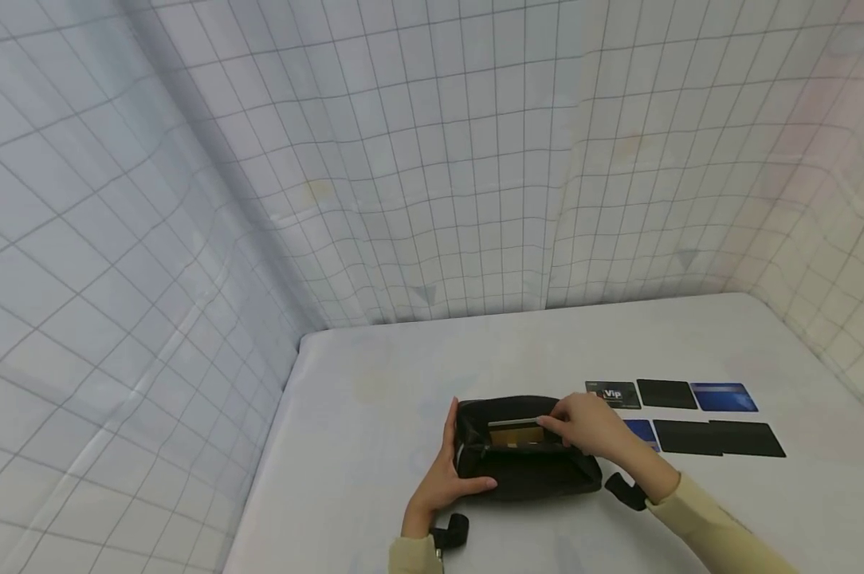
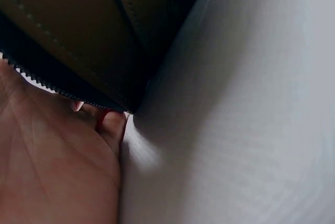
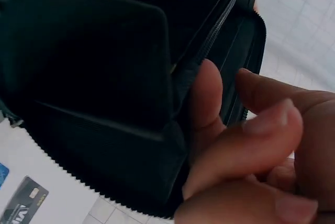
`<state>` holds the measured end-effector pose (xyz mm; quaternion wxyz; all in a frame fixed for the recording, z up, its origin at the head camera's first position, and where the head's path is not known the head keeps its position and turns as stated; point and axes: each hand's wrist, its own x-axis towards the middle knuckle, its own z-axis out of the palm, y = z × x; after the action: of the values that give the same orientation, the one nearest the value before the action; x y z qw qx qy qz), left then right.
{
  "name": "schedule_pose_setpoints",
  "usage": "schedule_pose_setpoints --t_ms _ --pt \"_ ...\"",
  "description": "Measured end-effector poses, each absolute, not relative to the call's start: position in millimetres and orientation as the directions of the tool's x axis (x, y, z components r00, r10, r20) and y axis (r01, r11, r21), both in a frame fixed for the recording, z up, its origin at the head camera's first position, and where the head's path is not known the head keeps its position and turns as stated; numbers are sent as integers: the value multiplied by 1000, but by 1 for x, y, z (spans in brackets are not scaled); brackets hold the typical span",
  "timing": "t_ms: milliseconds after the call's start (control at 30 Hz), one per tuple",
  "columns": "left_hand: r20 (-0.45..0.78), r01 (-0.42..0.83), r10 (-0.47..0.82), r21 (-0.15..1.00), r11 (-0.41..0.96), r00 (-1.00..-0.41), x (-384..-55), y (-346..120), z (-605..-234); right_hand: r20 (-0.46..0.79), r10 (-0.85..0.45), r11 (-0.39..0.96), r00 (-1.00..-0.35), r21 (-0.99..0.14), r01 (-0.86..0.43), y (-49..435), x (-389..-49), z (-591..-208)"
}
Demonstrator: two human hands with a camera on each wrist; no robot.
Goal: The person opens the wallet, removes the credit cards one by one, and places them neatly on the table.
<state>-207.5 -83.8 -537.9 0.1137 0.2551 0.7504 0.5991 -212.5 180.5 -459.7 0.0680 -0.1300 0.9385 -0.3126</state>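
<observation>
A black zip-around wallet [image 1: 528, 477] lies spread on the white table, its mouth facing up. Tan inner slots [image 1: 516, 436] show inside it. My left hand [image 1: 442, 478] holds the wallet's left end, thumb at the front and fingers along the side; in the left wrist view, zipper teeth [image 2: 47, 85] run beside those fingers. The right hand [image 1: 591, 426] reaches into the wallet's right part, its fingers curled. In the right wrist view, thumb and index finger stand on either side of the inner layers near an inner zipper [image 3: 222, 22]. No card shows between them.
Several cards lie in two rows right of the wallet, among them a Vip card [image 1: 613, 395], a blue card [image 1: 724, 397] and black cards [image 1: 687, 438]. White grid-patterned curtains [image 1: 439, 159] enclose the table's back and sides. Black wrist devices [image 1: 626, 491] sit at both wrists.
</observation>
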Motion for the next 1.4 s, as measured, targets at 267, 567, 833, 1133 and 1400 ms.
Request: schedule_pose_setpoints --t_ms 267,567,833,1133,1400 --pt "155 261 513 955 141 -844 -207 -84 -537 -63 -218 848 -974 -506 -157 165 -217 -456" --pt "194 291 492 948 128 -848 -214 -84 -560 -60 -203 882 -977 -444 -156 158 -216 -462" --pt "201 295 485 948 124 -851 -220 -84 -575 -114 -223 880 -968 -451 -149 153 -215 -462" --pt "200 286 486 952 109 -851 -220 -84 -575 -185 -217 869 -959 -484 -103 150 -217 -458" --pt "182 267 484 957 111 -856 -219 -83 -575 -236 -238 841 -942 -535 -79 150 -218 -457"
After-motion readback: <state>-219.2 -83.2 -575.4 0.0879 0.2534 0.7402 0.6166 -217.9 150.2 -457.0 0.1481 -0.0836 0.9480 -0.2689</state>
